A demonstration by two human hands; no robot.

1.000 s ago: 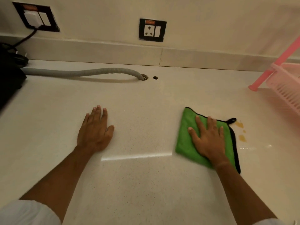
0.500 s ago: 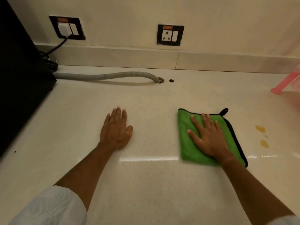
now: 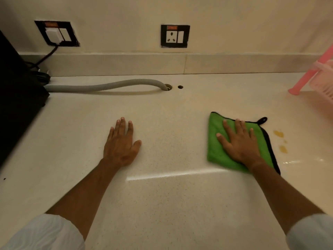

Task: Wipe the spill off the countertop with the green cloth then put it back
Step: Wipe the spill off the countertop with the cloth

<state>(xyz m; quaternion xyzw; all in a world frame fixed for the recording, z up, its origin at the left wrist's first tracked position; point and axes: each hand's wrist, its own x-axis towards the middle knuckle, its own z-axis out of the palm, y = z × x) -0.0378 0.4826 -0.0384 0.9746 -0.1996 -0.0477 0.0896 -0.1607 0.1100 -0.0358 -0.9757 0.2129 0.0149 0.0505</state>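
The green cloth (image 3: pixel 215 141), edged in black with a small hanging loop, lies flat on the pale countertop (image 3: pixel 171 195) at centre right. My right hand (image 3: pixel 239 143) presses down on it, palm flat and fingers spread. Just right of the cloth's black edge sit small yellowish spill spots (image 3: pixel 279 134), uncovered and a short gap from the cloth. My left hand (image 3: pixel 121 147) rests flat on the bare counter to the left, holding nothing.
A grey corrugated hose (image 3: pixel 108 85) runs along the back into a counter hole (image 3: pixel 168 86). A black appliance (image 3: pixel 16 105) stands at the left edge. A pink plastic rack (image 3: pixel 317 76) stands at the far right. Two wall sockets (image 3: pixel 174 36) sit above the backsplash.
My right hand slid the cloth left, away from the spill, then back right so that its edge is close to the spots again. My left hand stayed in place.
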